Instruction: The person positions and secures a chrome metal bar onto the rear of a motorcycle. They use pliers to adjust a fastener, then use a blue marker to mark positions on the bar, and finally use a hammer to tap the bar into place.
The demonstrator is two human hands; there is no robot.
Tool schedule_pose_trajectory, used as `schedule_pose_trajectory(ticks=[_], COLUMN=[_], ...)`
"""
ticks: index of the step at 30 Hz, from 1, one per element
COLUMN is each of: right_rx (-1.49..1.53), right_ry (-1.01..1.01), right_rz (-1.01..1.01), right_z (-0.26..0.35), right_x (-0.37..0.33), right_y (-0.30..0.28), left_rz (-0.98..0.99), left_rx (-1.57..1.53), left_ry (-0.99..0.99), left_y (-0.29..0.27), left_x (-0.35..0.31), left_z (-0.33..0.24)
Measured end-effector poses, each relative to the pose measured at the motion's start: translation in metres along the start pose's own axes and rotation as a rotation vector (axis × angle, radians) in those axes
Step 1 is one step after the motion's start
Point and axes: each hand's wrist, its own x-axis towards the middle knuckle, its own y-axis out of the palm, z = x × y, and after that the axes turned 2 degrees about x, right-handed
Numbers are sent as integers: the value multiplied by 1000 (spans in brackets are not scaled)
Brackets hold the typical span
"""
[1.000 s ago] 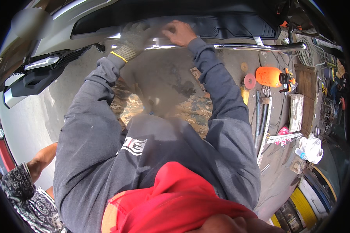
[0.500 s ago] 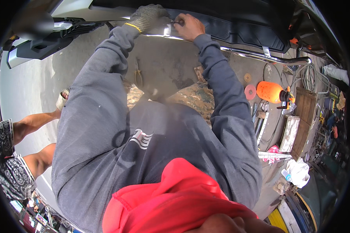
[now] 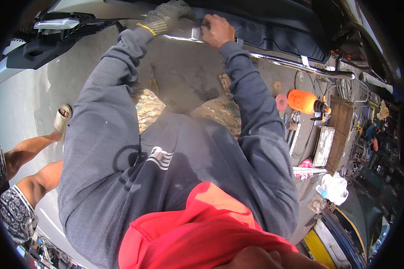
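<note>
My left hand (image 3: 168, 15), in a grey knit glove with a yellow cuff, grips the chrome bar (image 3: 300, 65) that runs along the black car panel (image 3: 278, 31) at the top. My bare right hand (image 3: 217, 30) is closed on the same bar just to the right of the glove, at a small metal bracket (image 3: 196, 32). Both grey sleeves reach up from the lower edge. Whether the right hand also holds a small tool is hidden by its fingers.
A silver and black bumper piece (image 3: 40, 40) lies at the upper left. An orange spray bottle (image 3: 303, 101), a pink disc (image 3: 281, 101), wooden boards (image 3: 339, 130) and tools lie on the concrete at right. Another person's bare legs and sandal (image 3: 62, 119) are at left.
The view has tilted, so the car panel and bar sit higher and closer. Both hands have stayed on the chrome bar, close together. The other person's legs have come further into view.
</note>
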Motion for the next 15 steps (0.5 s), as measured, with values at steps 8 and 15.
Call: schedule_pose_trajectory(ticks=[8, 15], right_rx=[-5, 289], right_ry=[-107, 23], right_rz=[69, 448], right_z=[-6, -16], right_x=[1, 30], right_y=[-10, -45], left_rz=[-14, -159], left_rx=[217, 352], left_ry=[35, 18], left_y=[4, 12], left_x=[-9, -35], left_z=[-6, -7])
